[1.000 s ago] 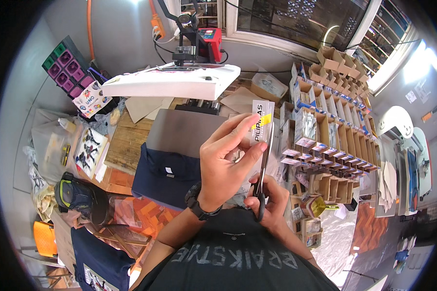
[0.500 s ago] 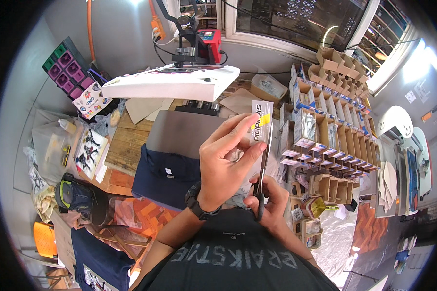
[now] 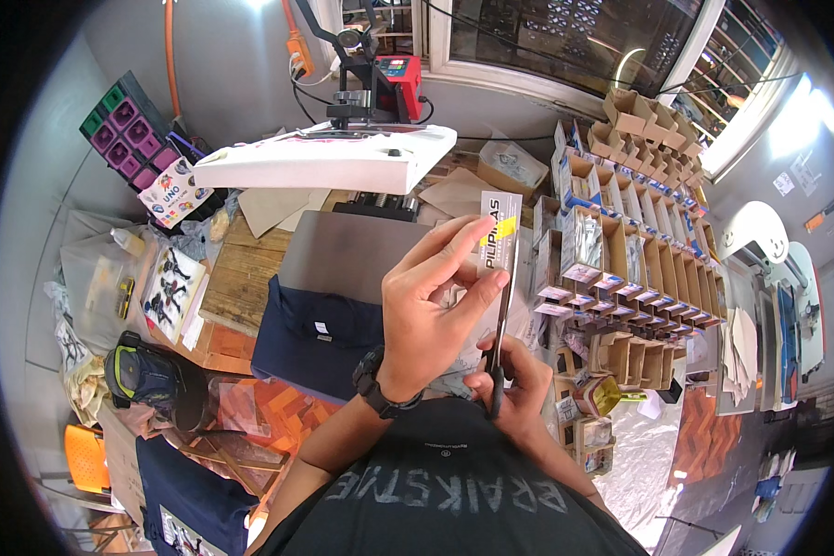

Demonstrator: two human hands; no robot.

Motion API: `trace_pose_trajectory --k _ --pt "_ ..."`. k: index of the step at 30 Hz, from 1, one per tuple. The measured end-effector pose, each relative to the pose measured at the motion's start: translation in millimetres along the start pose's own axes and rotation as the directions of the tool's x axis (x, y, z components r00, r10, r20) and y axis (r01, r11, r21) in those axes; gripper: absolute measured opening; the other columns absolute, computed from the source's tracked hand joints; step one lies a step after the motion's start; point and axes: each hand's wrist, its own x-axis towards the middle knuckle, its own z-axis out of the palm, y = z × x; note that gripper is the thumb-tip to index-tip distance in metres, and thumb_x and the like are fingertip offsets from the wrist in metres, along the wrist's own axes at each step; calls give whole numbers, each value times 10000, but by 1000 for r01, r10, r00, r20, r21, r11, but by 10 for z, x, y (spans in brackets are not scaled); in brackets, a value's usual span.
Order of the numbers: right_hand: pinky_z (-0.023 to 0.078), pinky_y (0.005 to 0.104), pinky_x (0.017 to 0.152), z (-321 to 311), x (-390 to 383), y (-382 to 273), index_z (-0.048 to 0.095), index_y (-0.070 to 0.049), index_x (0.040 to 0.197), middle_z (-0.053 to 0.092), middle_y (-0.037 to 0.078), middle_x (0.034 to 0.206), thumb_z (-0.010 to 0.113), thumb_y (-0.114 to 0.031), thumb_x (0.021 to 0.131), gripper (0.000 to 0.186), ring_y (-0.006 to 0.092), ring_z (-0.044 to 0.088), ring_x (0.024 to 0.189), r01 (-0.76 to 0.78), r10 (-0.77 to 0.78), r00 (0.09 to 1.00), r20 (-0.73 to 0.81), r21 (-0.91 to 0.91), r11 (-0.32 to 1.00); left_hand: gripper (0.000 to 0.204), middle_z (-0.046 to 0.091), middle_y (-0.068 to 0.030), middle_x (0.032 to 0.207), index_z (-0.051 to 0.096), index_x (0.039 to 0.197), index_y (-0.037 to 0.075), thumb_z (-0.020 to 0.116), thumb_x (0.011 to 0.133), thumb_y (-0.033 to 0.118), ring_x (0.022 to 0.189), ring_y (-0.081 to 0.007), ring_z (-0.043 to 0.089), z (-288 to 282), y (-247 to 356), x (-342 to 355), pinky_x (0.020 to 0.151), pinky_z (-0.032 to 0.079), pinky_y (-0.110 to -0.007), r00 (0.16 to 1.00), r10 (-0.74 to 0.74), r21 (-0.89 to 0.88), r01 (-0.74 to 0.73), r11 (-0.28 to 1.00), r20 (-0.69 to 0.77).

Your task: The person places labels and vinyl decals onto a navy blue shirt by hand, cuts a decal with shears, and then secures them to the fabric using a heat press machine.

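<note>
1. The left hand [image 3: 431, 320] is raised in front of the chest, its fingers [image 3: 454, 250] pinched on a narrow white printed strip [image 3: 500, 232] with a yellow mark, held upright by its left edge.
2. The right hand [image 3: 519, 389] sits lower and nearer the body, its fingers curled through the dark handles of a pair of scissors [image 3: 499, 347].
3. The scissor blades point up and away from the body, running along the lower right edge of the strip; whether they are cutting into it I cannot tell.
4. A black watch [image 3: 380, 385] is on the left wrist.
5. Behind the hands, a heat press [image 3: 343, 162] stands on the table [image 3: 241, 273] with its white upper plate swung up and its grey lower plate bare.
6. A dark navy shirt [image 3: 320, 338] lies over the near edge of the lower plate, hanging toward the person.
7. To the right, rows of small cardboard bins [image 3: 621, 250] hold packets and stretch away toward the window.
8. At the left, a dark cap [image 3: 153, 380] with green trim lies near the table's edge.
</note>
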Motion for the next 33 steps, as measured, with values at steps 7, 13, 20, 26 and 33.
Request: trace_pose_trajectory --k 7,13,20,26,33 --pt "445 230 548 20 -32 58 619 8 1108 601 28 637 864 -296 811 491 78 591 587 -34 34 999 -23 18 999 473 634 -134 1272 636 1291 -48 737 830 -89 806 -68 663 34 -18 -11 704 539 -216 1000 -9 -15 9 1000 -25" --pt "413 215 534 30 -36 45 615 13 1117 576 5 626 852 -313 829 495 49 537 579 -46 49 997 -53 45 998 495 604 -145 1317 619 1312 -53 744 835 -90 856 -89 675 25 -23 -69 730 549 -221 999 -42 16 41 999 31" --pt "377 212 519 35 -51 14 614 16 1125 541 -11 617 843 -311 842 489 36 485 567 -31 33 997 -62 35 999 504 592 -151 1334 610 1324 -60 743 839 -101 880 -99 677 25 -8 -93 745 556 -223 998 -41 19 41 999 42" --pt "365 211 516 28 -102 28 620 21 1127 542 -11 623 848 -311 837 496 34 473 567 -68 72 994 -81 58 996 509 592 -147 1333 610 1324 -61 739 835 -108 872 -86 670 70 16 -158 742 547 -218 998 -41 -13 41 999 44" --pt "382 205 529 37 -141 45 620 27 1125 559 -11 636 847 -309 839 497 36 500 584 -46 51 993 -105 45 998 500 593 -144 1337 612 1320 -64 735 837 -105 844 -71 647 70 23 -189 718 528 -212 997 -54 -2 54 999 52"
